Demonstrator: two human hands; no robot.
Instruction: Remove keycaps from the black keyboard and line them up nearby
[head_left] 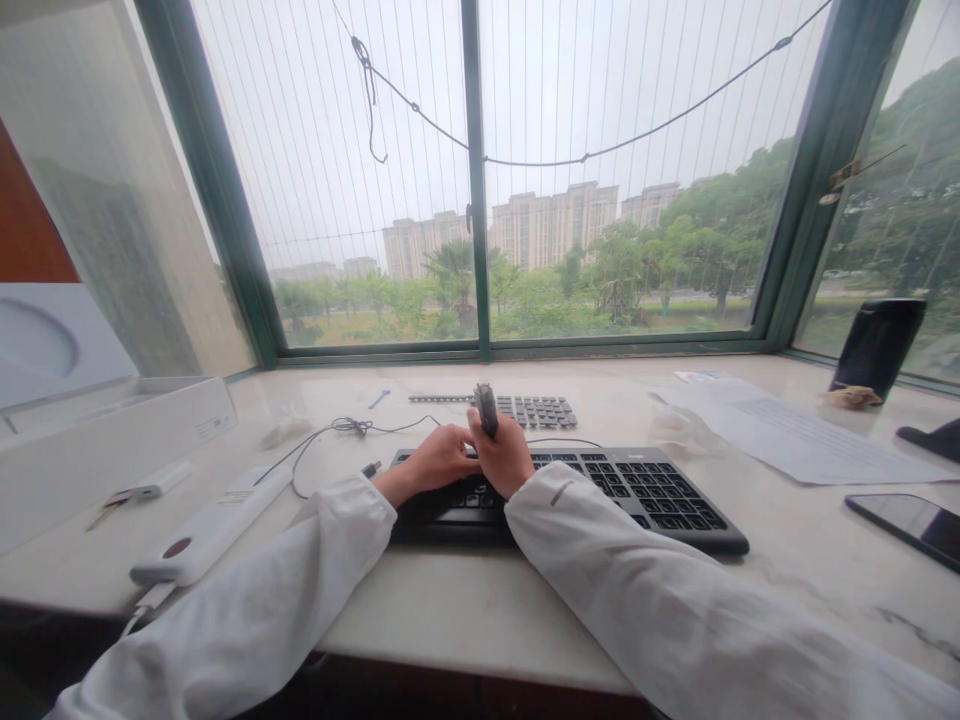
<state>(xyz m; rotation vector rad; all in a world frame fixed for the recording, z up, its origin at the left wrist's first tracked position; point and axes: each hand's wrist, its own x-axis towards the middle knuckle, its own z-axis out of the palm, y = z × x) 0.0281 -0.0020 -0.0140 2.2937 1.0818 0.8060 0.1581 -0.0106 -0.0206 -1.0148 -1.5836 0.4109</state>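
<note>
A black keyboard lies in front of me. Its right side shows bare square sockets with no keycaps, while some keycaps sit near its middle. My right hand is wrapped round a dark tool whose end sticks up past the thumb; its kind and lower end are hidden. Beside it, over the keyboard, my left hand has its fingers bent together against the right hand. Whatever those fingertips grip, if anything, is hidden. Behind the keyboard, loose keycaps are laid out in rows.
A white power bank with a cable lies left, near a white box. A thin black cable crosses behind my left hand. Printed paper, a phone and a dark upright object are right. Windows rise behind.
</note>
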